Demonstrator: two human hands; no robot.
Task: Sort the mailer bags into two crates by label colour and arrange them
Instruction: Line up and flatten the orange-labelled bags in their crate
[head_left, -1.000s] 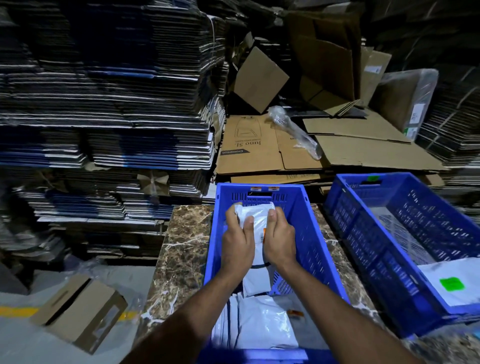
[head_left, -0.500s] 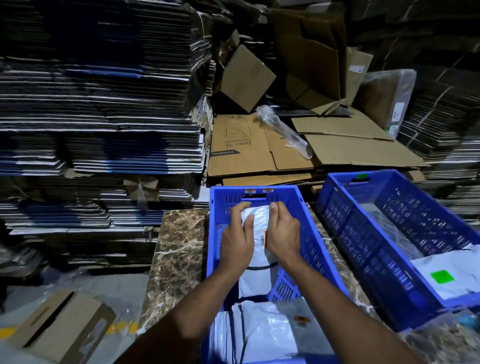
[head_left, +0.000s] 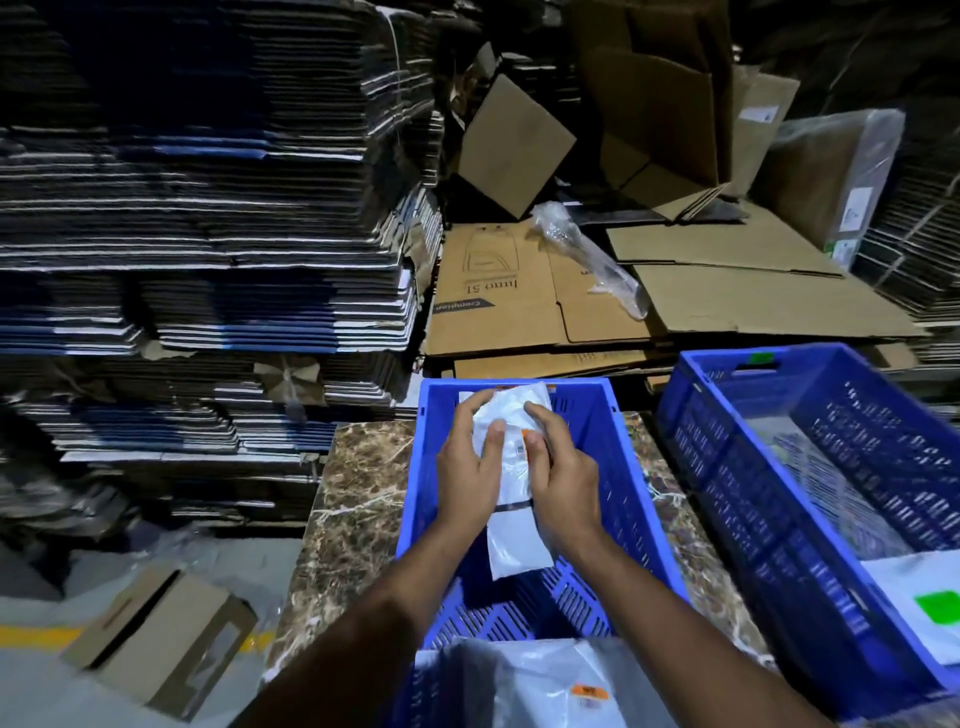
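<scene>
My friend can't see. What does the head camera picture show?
Both hands, left hand and right hand, hold a white mailer bag over a blue crate. A second blue crate to the right holds a green-labelled bag.

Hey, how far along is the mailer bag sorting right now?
Partly done. The right crate already holds a green-label bag, and an orange-label bag lies at the near end of the middle crate. In hand: the left hand and right hand hold a white orange-label mailer over the middle crate. Setting it down is left; any unsorted bags are out of view.
</scene>
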